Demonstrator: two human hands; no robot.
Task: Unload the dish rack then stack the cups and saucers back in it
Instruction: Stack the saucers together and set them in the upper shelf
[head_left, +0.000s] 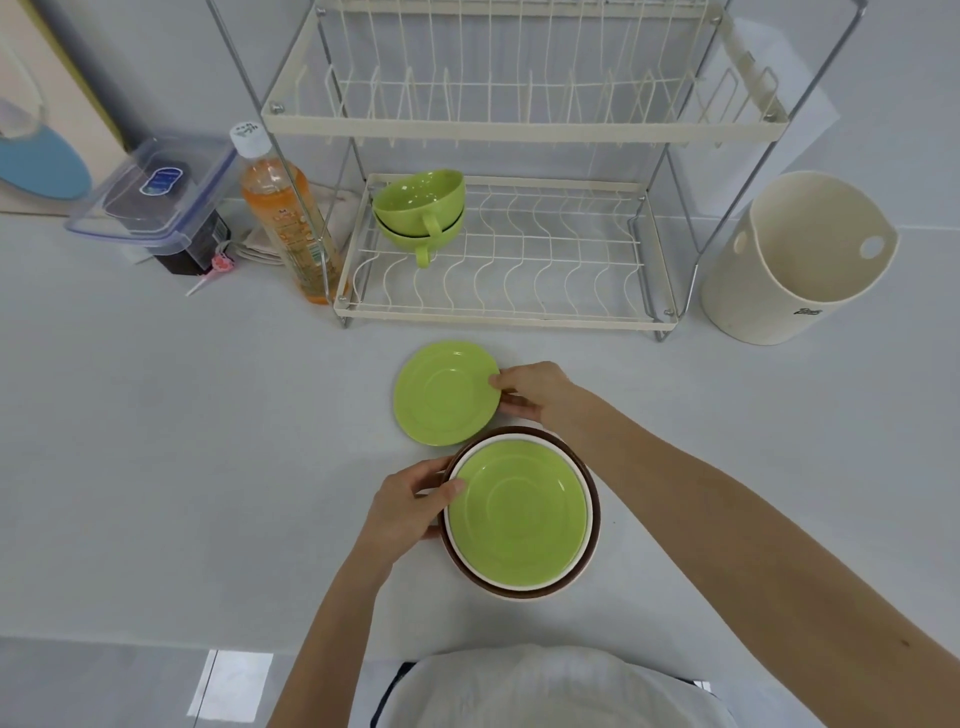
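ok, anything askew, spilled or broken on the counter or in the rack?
Nothing spilled or damaged. One oddity: the two stacked green ceramic cups on the lower shelf of the cream wire dish rack lean, the top cup tilted toward the camera rather than sitting level.

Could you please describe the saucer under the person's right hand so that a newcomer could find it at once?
Start at the dish rack and come forward onto the counter. The green saucer lies alone there, the right hand on its edge. Unlike the other green saucer, it sits on no plates.
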